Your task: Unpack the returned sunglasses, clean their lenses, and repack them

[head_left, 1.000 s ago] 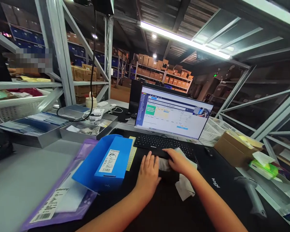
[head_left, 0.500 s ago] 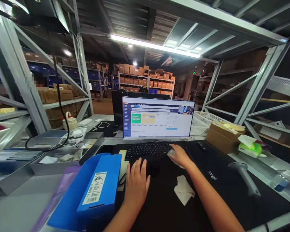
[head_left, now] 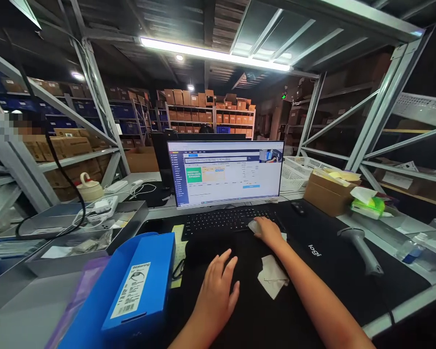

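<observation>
My left hand point(head_left: 218, 288) hovers low over the black desk mat point(head_left: 236, 320), fingers stretched and slightly apart, holding nothing. My right hand point(head_left: 270, 232) is at the right end of the black keyboard point(head_left: 218, 222). Its fingers curl over a pale cloth point(head_left: 254, 226), mostly hidden beneath them. A second, crumpled whitish cloth point(head_left: 272, 277) lies on the mat between my forearms. To the left stands a blue box point(head_left: 148, 276) with a white product label and a raised flap. The monitor point(head_left: 227, 177) behind the keyboard displays a page with green and orange panels.
A grey barcode scanner point(head_left: 363, 249) rests at the right, near a cardboard box point(head_left: 327, 196) and a tissue pack point(head_left: 367, 203). A black mouse point(head_left: 298, 208) lies behind. Grey trays point(head_left: 127, 228) and a white kettle point(head_left: 90, 189) stand left. Metal rack posts point(head_left: 381, 97) flank the desk.
My left hand has drawn back from beside the blue box, toward the right and nearer to me. My right hand stays by the keyboard's right end. The whole view has shifted.
</observation>
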`<control>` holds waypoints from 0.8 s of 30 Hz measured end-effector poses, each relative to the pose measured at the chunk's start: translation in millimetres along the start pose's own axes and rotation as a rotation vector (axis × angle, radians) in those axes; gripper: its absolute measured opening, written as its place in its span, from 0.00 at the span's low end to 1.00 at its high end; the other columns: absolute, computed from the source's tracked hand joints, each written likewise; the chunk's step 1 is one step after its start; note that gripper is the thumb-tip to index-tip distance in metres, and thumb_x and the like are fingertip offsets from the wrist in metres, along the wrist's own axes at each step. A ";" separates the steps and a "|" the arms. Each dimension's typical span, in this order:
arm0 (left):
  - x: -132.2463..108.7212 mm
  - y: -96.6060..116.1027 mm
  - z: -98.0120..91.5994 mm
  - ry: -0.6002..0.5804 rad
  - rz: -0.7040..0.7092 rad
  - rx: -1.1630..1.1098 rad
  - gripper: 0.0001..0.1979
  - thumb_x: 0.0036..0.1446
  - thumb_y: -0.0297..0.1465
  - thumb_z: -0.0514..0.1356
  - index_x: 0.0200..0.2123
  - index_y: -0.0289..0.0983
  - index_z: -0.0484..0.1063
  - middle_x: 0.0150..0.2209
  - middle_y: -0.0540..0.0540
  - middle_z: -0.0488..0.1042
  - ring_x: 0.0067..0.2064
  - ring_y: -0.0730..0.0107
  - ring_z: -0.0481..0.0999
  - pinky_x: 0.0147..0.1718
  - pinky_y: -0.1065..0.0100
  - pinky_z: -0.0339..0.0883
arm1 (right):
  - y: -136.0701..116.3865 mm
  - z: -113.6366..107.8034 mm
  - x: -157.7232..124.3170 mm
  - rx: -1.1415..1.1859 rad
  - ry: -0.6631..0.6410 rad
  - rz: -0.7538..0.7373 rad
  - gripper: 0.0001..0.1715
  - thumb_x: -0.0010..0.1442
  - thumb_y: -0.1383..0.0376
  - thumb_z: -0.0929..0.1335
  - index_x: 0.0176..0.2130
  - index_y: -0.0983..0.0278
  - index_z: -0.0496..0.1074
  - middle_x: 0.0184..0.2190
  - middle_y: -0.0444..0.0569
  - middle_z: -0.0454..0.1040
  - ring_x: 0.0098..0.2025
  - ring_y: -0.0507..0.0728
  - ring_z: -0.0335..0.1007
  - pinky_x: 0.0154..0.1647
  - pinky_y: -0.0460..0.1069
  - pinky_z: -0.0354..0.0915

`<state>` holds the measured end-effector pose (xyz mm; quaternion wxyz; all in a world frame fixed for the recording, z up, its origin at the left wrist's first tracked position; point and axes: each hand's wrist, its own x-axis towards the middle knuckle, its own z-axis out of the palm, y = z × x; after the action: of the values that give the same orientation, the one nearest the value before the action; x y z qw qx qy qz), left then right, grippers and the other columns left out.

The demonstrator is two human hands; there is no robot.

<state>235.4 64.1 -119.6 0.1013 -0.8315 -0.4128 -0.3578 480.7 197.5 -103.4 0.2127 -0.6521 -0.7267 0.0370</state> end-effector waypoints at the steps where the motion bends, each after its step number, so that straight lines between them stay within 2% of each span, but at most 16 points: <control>1: -0.2 0.0 -0.4 -0.021 -0.011 -0.029 0.24 0.59 0.26 0.55 0.59 0.37 0.61 0.60 0.36 0.66 0.59 0.52 0.70 0.53 0.50 0.73 | 1.0 -3.2 0.1 0.024 0.012 0.003 0.35 0.47 0.74 0.77 0.54 0.64 0.71 0.50 0.57 0.75 0.53 0.67 0.71 0.53 0.57 0.64; 6: -2.5 1.9 0.1 -0.093 -0.071 -0.170 0.27 0.59 0.25 0.56 0.61 0.40 0.58 0.61 0.37 0.64 0.59 0.55 0.71 0.53 0.52 0.73 | -10.4 -30.3 -1.4 0.191 0.133 -0.030 0.35 0.44 0.74 0.78 0.52 0.66 0.72 0.49 0.57 0.73 0.50 0.65 0.73 0.50 0.57 0.69; 9: -2.3 2.3 -0.3 -0.067 -0.144 -0.260 0.35 0.56 0.27 0.61 0.65 0.42 0.51 0.63 0.36 0.61 0.62 0.52 0.68 0.56 0.49 0.70 | -32.0 -53.4 -16.3 0.298 0.212 -0.115 0.35 0.47 0.70 0.79 0.54 0.63 0.71 0.51 0.55 0.72 0.51 0.62 0.72 0.46 0.53 0.72; 11: -0.1 1.6 -3.0 0.000 -0.211 -0.299 0.45 0.53 0.31 0.66 0.68 0.41 0.44 0.65 0.33 0.58 0.65 0.49 0.64 0.58 0.46 0.67 | -51.1 -65.5 -36.2 0.429 0.249 -0.243 0.36 0.48 0.65 0.79 0.55 0.59 0.70 0.52 0.53 0.72 0.51 0.61 0.72 0.42 0.51 0.74; 13: 3.1 0.3 -7.0 0.078 -0.262 -0.313 0.53 0.49 0.35 0.70 0.69 0.40 0.39 0.67 0.31 0.55 0.66 0.45 0.60 0.59 0.42 0.64 | -69.8 -71.4 -60.5 0.640 0.255 -0.455 0.35 0.47 0.59 0.80 0.52 0.58 0.71 0.49 0.52 0.74 0.49 0.61 0.73 0.42 0.51 0.73; 15: 6.1 -1.0 -10.5 0.109 -0.289 -0.331 0.56 0.45 0.38 0.72 0.69 0.39 0.40 0.66 0.31 0.55 0.66 0.44 0.61 0.59 0.42 0.64 | -83.7 -71.7 -82.3 0.793 0.219 -0.629 0.32 0.46 0.54 0.80 0.48 0.57 0.73 0.46 0.52 0.76 0.47 0.60 0.74 0.45 0.52 0.73; 17: 8.4 -1.5 -12.6 0.102 -0.316 -0.363 0.51 0.43 0.37 0.72 0.66 0.39 0.49 0.62 0.33 0.63 0.61 0.46 0.67 0.56 0.45 0.68 | -90.0 -69.0 -95.7 0.863 0.163 -0.700 0.29 0.46 0.52 0.80 0.45 0.57 0.75 0.46 0.52 0.77 0.47 0.60 0.75 0.47 0.52 0.72; 20: 11.1 -1.3 -14.7 0.066 -0.370 -0.380 0.28 0.46 0.30 0.68 0.52 0.39 0.65 0.48 0.40 0.74 0.49 0.53 0.76 0.48 0.51 0.73 | -85.9 -64.8 -98.7 0.945 0.064 -0.691 0.28 0.48 0.47 0.78 0.43 0.59 0.77 0.54 0.56 0.73 0.47 0.60 0.75 0.45 0.52 0.72; 22: 13.5 -1.4 -17.2 0.016 -0.415 -0.371 0.19 0.47 0.26 0.64 0.45 0.39 0.69 0.43 0.44 0.75 0.44 0.56 0.76 0.43 0.54 0.73 | -77.2 -63.6 -94.6 0.986 0.031 -0.651 0.22 0.59 0.46 0.71 0.41 0.60 0.79 0.59 0.57 0.69 0.46 0.59 0.75 0.46 0.53 0.72; 24: 16.5 -2.1 -20.9 -0.023 -0.450 -0.368 0.20 0.45 0.22 0.61 0.44 0.40 0.70 0.42 0.45 0.75 0.44 0.57 0.76 0.42 0.56 0.72 | -66.9 -63.5 -90.2 0.975 0.012 -0.589 0.22 0.69 0.52 0.63 0.37 0.60 0.80 0.59 0.55 0.70 0.48 0.59 0.75 0.50 0.54 0.70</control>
<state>229.7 65.9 -93.5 -0.1378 -0.7275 -0.5162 -0.4304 446.3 86.6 -47.3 0.4947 -0.2484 -0.7755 0.3035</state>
